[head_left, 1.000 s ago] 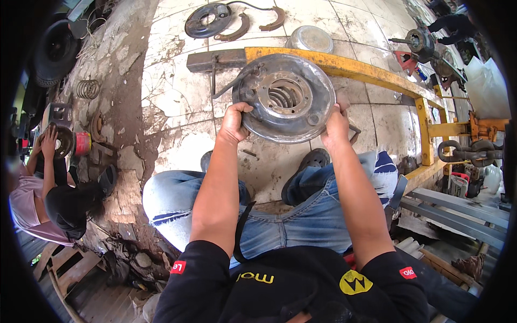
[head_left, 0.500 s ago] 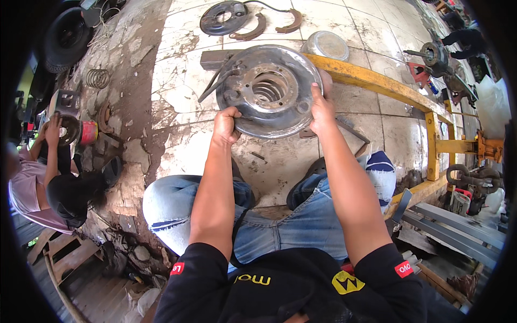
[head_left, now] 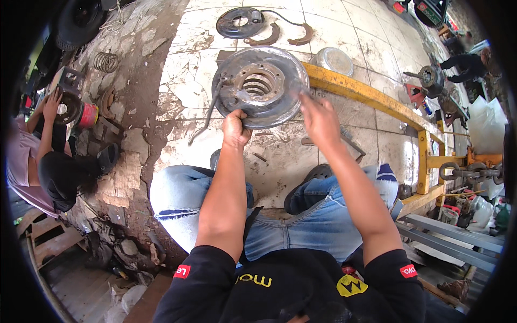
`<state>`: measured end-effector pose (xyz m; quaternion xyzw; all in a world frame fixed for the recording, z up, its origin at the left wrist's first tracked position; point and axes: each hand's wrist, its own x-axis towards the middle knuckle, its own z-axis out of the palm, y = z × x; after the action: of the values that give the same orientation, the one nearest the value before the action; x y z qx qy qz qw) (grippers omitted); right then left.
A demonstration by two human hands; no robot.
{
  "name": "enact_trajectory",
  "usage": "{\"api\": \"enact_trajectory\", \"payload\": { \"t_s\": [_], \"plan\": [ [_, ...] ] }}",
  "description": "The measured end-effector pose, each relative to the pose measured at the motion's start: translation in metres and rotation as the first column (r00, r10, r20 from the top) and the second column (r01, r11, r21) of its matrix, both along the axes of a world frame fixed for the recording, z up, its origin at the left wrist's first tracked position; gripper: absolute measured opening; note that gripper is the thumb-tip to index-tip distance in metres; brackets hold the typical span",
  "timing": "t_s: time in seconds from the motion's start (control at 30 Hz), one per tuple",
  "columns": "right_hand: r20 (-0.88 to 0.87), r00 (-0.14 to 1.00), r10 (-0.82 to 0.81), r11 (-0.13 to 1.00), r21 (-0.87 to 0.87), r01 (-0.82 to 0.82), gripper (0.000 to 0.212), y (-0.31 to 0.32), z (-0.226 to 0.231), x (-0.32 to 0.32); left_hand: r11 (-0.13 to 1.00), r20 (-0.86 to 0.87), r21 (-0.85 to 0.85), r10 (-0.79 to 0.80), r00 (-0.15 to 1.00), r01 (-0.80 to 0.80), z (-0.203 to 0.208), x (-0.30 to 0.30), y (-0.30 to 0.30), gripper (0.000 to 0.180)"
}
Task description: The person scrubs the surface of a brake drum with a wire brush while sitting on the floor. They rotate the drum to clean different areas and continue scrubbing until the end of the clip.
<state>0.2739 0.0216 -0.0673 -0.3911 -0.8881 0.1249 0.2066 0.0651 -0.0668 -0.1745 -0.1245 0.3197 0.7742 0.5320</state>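
At the near-left rim of a brake backing plate [head_left: 263,109], the person's left hand [head_left: 236,129] is closed on the edge, thumb over the upper face; the fingers beneath are mostly hidden. The right hand [head_left: 322,123] is at the right rim, partly open, its fingers loosely spread and blurred by motion. Contact there cannot be confirmed. Half a second ago it had a firm grip on that rim, thumb laid along the edge; that grip has since loosened. In the inspector's judgement, the left hand now provides the only certain hold, and the handling has passed from a two-handed carry to a one-sided one.

The plate is held in front of the knees, above the tiled floor [head_left: 385,142], face toward the camera. A ribbed shape shows through its centre opening; whether it belongs to the plate cannot be told. A dark cable [head_left: 211,110] hangs from its left side.

Beyond the plate, a yellow steel frame [head_left: 371,101] extends to the right, with a round metal pan [head_left: 333,62] beside it. Further off lie a second backing plate [head_left: 224,22] and two brake shoes [head_left: 266,37]. At far left, a co-worker [head_left: 29,153] handles a dark round part [head_left: 63,109].
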Motion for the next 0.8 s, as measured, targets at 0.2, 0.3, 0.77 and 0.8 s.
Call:
{"api": "enact_trajectory", "payload": {
  "t_s": [0.2,0.3,0.77,0.8],
  "plan": [
    [0.3,0.934,0.192,0.942,0.211,-0.261,0.026,-0.031,0.0,0.003,0.992,0.073,-0.102,0.081,0.994,-0.073,0.02,0.012,0.011,0.033],
    [0.285,0.932,0.224,0.942,0.182,-0.282,0.017,-0.033,-0.009,-0.011,0.984,0.057,-0.145,0.108,0.993,-0.099,0.024,0.012,0.009,0.032],
    [0.443,0.875,0.197,0.944,0.156,-0.291,0.056,-0.049,-0.018,-0.038,0.971,-0.12,-0.135,0.181,0.976,-0.196,0.024,0.011,0.016,0.031],
    [0.438,0.872,0.219,0.941,0.142,-0.307,0.056,-0.055,-0.015,-0.035,0.972,-0.123,-0.146,0.165,0.979,-0.182,0.021,0.006,0.015,0.034]
  ]
}}
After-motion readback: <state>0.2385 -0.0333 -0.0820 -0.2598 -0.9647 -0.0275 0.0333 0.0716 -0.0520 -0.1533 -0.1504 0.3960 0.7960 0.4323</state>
